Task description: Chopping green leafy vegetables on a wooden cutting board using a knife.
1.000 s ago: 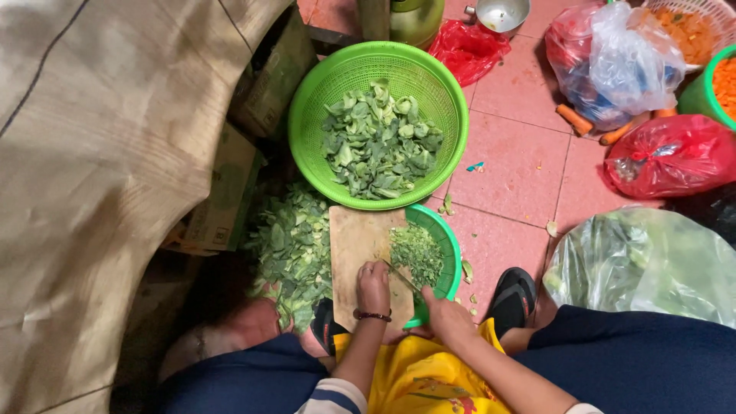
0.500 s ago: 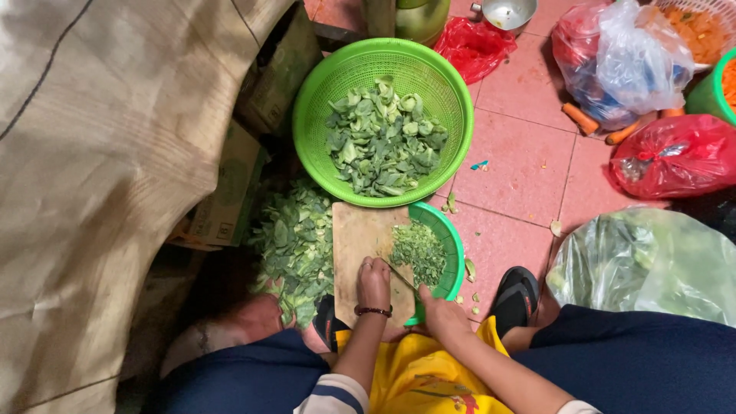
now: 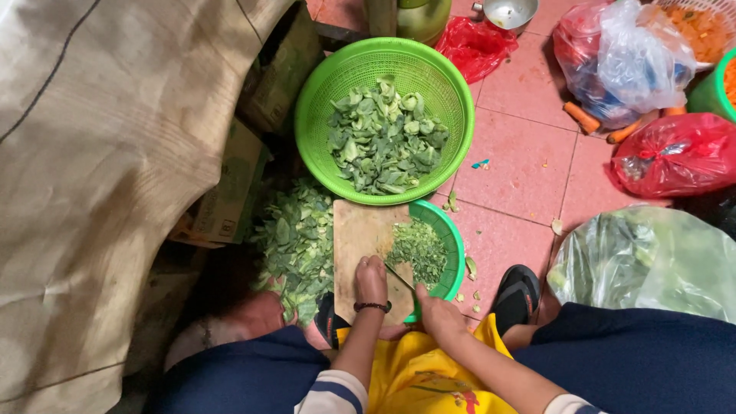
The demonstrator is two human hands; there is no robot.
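My left hand (image 3: 371, 279) presses down on greens lying on a wooden cutting board (image 3: 357, 234) between my knees. My right hand (image 3: 438, 313) grips a knife (image 3: 399, 277) whose blade angles across the board toward the left hand. The board rests over a small green basket (image 3: 447, 230) that holds finely chopped greens (image 3: 418, 251). A pile of loose leaves (image 3: 299, 244) lies left of the board. Beyond it stands a large green basket (image 3: 322, 84) with cut leaf pieces.
Tan cloth (image 3: 100, 161) and cardboard boxes (image 3: 230, 199) fill the left. On the pink tiled floor (image 3: 521, 146) at right lie red plastic bags (image 3: 675, 157), a clear bag of greens (image 3: 652, 264), carrots (image 3: 583, 117) and a black sandal (image 3: 515, 295).
The view has shifted slightly. Both hands stay at the board, with the knife working in small strokes next to the left hand.
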